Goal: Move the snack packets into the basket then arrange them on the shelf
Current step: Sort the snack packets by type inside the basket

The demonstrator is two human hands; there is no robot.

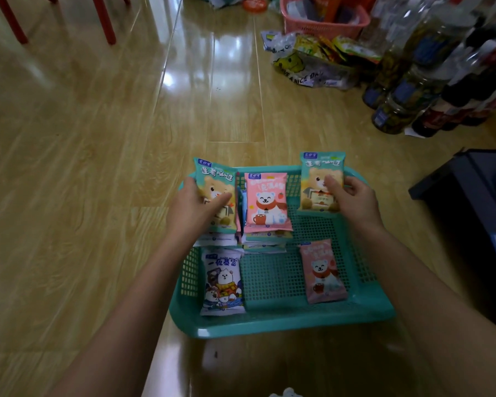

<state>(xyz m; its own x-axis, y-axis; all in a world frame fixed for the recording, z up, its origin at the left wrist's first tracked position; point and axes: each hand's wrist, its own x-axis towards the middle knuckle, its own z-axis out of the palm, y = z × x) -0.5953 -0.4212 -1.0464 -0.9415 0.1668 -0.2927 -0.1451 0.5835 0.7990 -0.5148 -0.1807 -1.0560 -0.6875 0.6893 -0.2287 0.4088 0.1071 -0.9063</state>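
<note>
- Five packet faces show in the teal mesh basket [284,325]: two teal, two pink, one white-and-blue.
- The left hand [196,209] grips the left teal bear packet [212,176] at the far-left corner, thumb across its front.
- The right hand [352,202] pinches the right teal bear packet [318,167] upright at the far-right rim.
- Between them, the upper pink polar-bear packet [267,196] tops the stacks [265,237]; how many lie beneath I cannot count.
- The white-and-blue packet [222,282] lies near-left and the lower pink polar-bear packet [322,270] near-right, with bare mesh between them.
- The wooden floor [83,167] lies open to the left.
- On the right stand a dark box [470,190] and several bottles [413,90].
- Farther off are a plastic bag [304,67] of snacks, a pink basket [324,27] and red chair legs [103,21].
</note>
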